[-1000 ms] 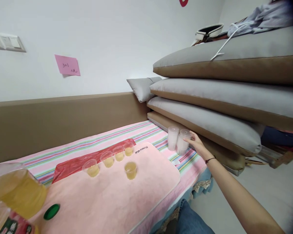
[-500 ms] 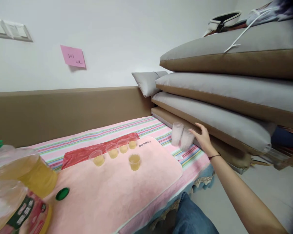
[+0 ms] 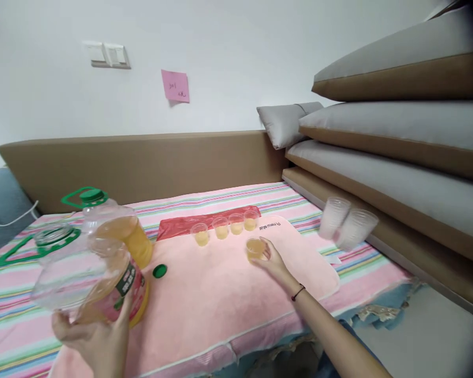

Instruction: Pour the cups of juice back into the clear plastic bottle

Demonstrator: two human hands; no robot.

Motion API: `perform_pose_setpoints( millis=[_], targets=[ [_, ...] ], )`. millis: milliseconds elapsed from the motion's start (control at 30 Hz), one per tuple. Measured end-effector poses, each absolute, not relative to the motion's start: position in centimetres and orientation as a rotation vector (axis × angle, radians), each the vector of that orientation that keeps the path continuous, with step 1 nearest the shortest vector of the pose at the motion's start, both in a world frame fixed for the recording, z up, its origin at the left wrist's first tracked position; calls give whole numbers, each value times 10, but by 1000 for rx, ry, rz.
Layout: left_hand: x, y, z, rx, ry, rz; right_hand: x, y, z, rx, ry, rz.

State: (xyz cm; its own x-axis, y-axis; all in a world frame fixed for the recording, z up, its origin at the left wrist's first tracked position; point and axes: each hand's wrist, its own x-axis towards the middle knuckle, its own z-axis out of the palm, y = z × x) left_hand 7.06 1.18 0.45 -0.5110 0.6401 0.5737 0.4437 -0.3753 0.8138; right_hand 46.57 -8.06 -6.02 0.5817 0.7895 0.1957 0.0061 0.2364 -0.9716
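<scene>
My right hand has its thumb and fingers around a small clear plastic cup with pale yellow liquid, on the pink mat. My left hand grips the lower side of a large clear bottle, tilted, uncapped, with a green handle and amber liquid. Behind it stands a second large bottle with a green cap. A row of several filled cups lines the mat's far edge. The loose green cap lies on the mat near the bottles.
Two stacks of clear cups lean at the right beside piled grey and brown cushions. A red plastic bag lies behind the row of cups. The striped sheet ends at the front right edge.
My right hand has moved left from the stacked cups to the single filled cup and closed around it. The view has swung left, bringing my left hand on the bottle into sight.
</scene>
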Motion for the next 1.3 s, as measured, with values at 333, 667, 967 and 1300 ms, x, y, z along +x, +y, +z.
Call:
perform_pose_setpoints(
  millis=[333, 667, 967, 1300],
  targets=[
    [57, 19, -20, 1741, 1800, 1946, 447, -68, -47, -1274, -759, 540],
    [61, 5, -14, 1729, 1804, 1888, 424, -65, 18, -1341, -976, 516],
    [54, -16, -2, 1677, 1726, 1768, 351, -33, 107, -1106, -1212, 667],
    [44, -23, -10, 1555, 1724, 1701, 261, 25, 185, -907, -1406, 850]
  ],
)
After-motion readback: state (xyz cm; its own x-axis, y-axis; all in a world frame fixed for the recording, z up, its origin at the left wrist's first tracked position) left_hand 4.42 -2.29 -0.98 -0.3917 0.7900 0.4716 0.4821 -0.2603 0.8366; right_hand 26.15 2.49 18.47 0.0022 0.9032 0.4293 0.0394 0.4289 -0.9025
